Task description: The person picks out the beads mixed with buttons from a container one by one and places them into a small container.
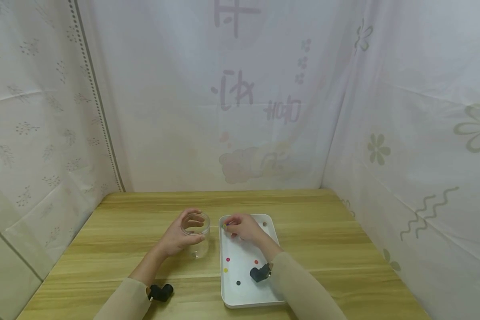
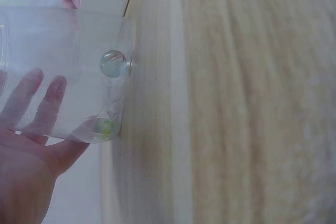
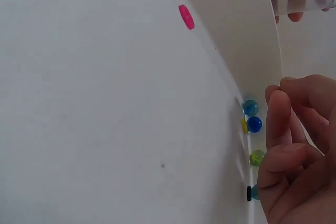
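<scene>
My left hand grips a clear jar standing on the table left of a white tray. Inside the jar, in the left wrist view, are a clear marble and a yellow-green marble. Over the tray's far left corner is my right hand, thumb and fingertips together; whether anything is between them is hidden. Beside those fingers, along the tray wall, lie a teal marble, a blue marble, a green marble, a yellow disc and a dark disc.
Small flat discs lie scattered in the tray: a pinkish-red disc, a yellow disc, a black disc, an orange-red disc and a brownish disc. Printed curtains surround the wooden table.
</scene>
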